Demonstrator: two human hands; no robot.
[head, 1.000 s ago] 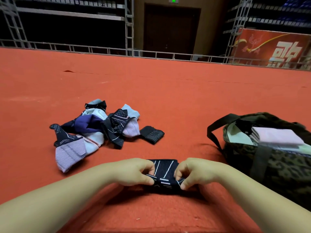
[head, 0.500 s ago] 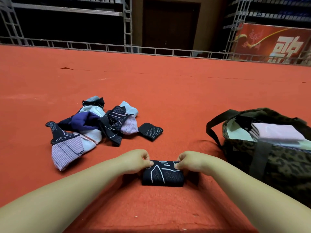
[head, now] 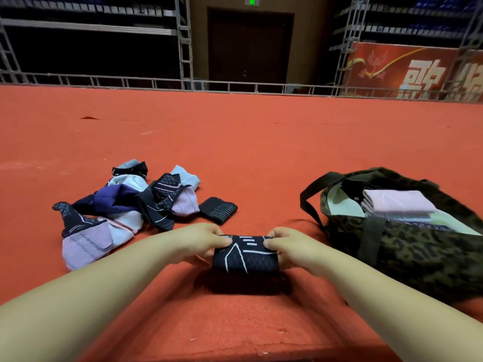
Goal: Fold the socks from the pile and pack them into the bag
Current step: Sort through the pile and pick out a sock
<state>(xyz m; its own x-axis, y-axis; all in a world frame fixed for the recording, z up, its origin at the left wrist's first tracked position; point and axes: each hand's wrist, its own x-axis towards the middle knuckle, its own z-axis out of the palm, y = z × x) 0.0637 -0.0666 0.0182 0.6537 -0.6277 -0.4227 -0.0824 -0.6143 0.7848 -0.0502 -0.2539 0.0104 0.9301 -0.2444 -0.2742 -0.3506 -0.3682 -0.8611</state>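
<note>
Folded dark sock point(head: 245, 254) pinched at both ends by left hand point(head: 198, 240) and right hand point(head: 288, 246), lifted off carpet, likely to keep fold intact for bag point(head: 407, 246) at 3 o'clock; pile point(head: 125, 205) at 10 o'clock.

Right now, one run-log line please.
phase: folding | left hand + right hand: pinch folded black sock | sock pile: remains | leopard-print bag: open
</note>
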